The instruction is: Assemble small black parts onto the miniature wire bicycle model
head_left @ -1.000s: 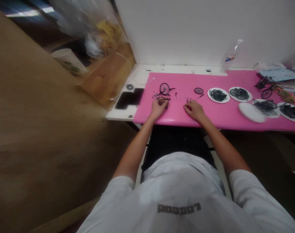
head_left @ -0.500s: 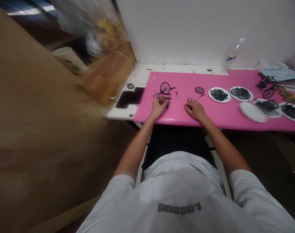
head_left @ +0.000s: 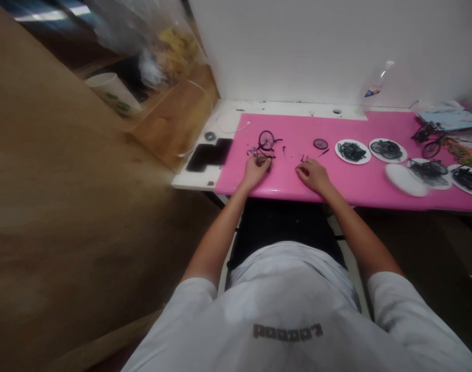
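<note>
My left hand (head_left: 257,170) is closed on a small dark model bicycle frame (head_left: 263,154), low over the pink mat (head_left: 284,181). A spoked wheel (head_left: 265,140) stands at the far end of that frame. My right hand (head_left: 312,173) rests on the mat to the right, its fingers curled together beside tiny dark parts (head_left: 304,158); whether it pinches one is too small to tell. Between the hands and a little beyond them lie more tiny pieces (head_left: 284,150). A loose wheel (head_left: 320,143) and a thin dark stick (head_left: 323,153) lie beyond my right hand.
White plates (head_left: 352,152) of black parts stand to the right, with a white lid-like disc (head_left: 406,180) near them. Another dark model bicycle (head_left: 431,147) is at the far right. Dark phones (head_left: 208,155) lie left of the mat. A clear bottle (head_left: 379,80) stands behind.
</note>
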The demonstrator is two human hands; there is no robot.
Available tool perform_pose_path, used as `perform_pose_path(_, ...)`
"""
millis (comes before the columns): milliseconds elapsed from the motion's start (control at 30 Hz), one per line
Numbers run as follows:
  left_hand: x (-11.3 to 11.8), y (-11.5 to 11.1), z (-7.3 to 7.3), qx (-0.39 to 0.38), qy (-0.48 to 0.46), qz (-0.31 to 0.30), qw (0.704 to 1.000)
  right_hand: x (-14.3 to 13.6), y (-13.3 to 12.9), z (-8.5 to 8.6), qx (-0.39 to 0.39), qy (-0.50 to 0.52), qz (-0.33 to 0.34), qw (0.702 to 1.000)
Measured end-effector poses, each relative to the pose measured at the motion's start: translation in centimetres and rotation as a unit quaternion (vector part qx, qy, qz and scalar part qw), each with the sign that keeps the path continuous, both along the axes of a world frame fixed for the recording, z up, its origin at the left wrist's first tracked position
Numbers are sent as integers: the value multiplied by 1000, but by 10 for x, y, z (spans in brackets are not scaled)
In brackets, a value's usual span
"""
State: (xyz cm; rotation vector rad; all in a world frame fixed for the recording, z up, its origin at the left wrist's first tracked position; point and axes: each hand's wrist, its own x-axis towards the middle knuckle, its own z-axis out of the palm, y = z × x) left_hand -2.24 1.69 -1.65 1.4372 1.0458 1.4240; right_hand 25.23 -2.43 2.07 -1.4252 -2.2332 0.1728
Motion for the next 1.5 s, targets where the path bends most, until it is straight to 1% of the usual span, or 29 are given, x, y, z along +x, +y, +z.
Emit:
perform_pose_path(333,1,-1,1,-13,-10,0,1000,0,0,1,0,12,0,1000)
perform_pose_path(600,1,1,-2,-13,-5,-2,1000,-1,-1,2,-4,8,-4,1000)
perform_pose_path(767,1,-3,3,-5,-9,-8,1000,0,2,1,-17,0,-11,1000)
perform_pose_path(900,2,-8,10,-18,-3,-2,1000,-5,8,8,-29,-4,-11,1000)
perform_pose_path(1067,1,-11,16,-11,8,7,1000,-22,22,21,-14,-31,-15,999)
perform_pose_path(1167,1,-10,15,-14,11,4,1000,-30,34,22,-9,-42,-13,999)
perform_pose_path(1300,0,-8,10,-16,12,-1,1000,-36,45,16,2,-62,2,998)
perform_pose_path(1500,-1,-4,5,-8,16,0,1000,-37,47,11,9,-82,23,996)
